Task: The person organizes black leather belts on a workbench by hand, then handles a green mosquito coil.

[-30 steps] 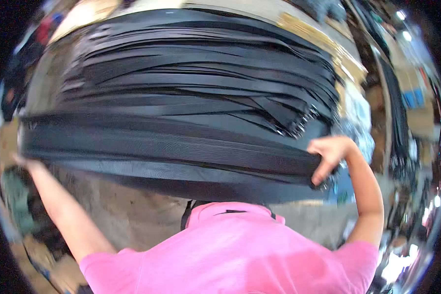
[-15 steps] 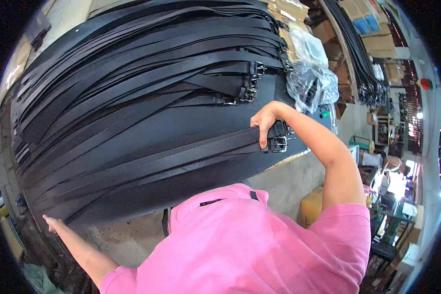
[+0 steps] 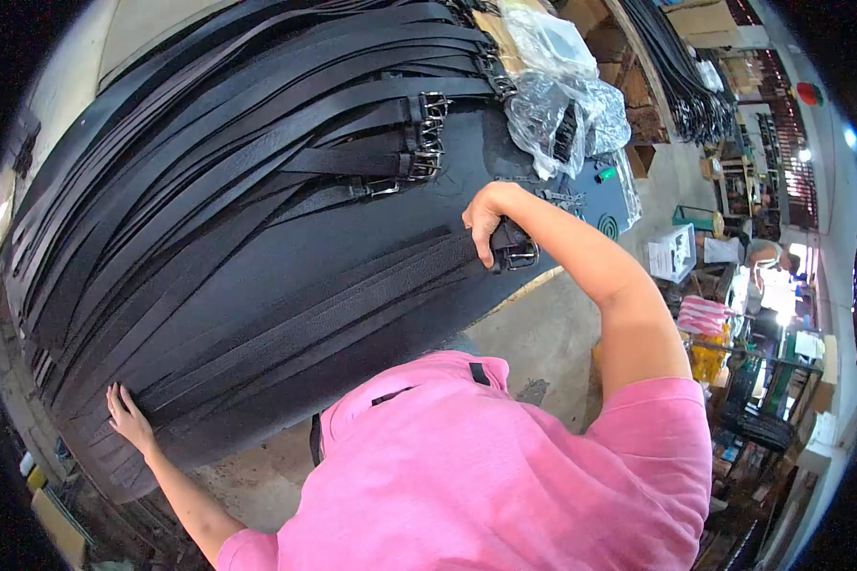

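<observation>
Several black leather belts (image 3: 324,290) lie stretched along the near side of the dark table (image 3: 352,233). My right hand (image 3: 488,221) is closed around them just short of their metal buckles (image 3: 518,257). Toward the far left end, my left hand (image 3: 129,420) rests on the belt ends, its fingers extended and spread. Behind these, a large pile of black belts (image 3: 209,133) covers the back of the table, with buckles (image 3: 430,133) gathered at its right side.
Clear plastic bags (image 3: 567,109) sit at the table's back right corner, near a green item (image 3: 606,175) and a green coil (image 3: 608,226). More belts (image 3: 686,76) hang over a rack beyond. At far right a person (image 3: 767,262) is among cluttered shelves.
My left hand has moved inward and up from the table's left edge onto the belt ends. My right hand still grips the belts near the buckles. The view has shifted right.
</observation>
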A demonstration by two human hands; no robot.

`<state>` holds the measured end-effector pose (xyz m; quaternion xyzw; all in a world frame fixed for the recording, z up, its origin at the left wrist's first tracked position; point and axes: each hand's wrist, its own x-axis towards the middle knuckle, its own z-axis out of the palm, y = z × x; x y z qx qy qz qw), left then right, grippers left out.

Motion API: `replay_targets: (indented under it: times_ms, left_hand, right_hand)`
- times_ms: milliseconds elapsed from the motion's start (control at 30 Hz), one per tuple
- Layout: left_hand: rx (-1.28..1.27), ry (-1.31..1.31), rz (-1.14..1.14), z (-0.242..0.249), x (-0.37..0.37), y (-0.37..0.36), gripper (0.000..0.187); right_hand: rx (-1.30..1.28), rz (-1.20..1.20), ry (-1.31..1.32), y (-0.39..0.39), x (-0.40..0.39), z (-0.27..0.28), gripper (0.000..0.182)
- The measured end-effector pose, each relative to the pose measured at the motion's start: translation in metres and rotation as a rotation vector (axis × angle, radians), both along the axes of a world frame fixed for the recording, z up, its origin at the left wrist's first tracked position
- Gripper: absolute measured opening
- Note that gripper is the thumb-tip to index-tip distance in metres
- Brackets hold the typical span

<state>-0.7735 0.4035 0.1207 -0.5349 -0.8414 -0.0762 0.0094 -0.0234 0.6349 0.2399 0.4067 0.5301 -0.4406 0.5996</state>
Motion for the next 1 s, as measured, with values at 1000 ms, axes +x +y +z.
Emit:
replay_targets:
  times_ms: [1000]
  left_hand:
    - [0.089, 0.047, 0.128, -0.031, -0.018, -0.023, 0.050]
  right_hand:
    - [1.413, 0.091, 0.640, -0.121, 0.078, -0.003, 0.089]
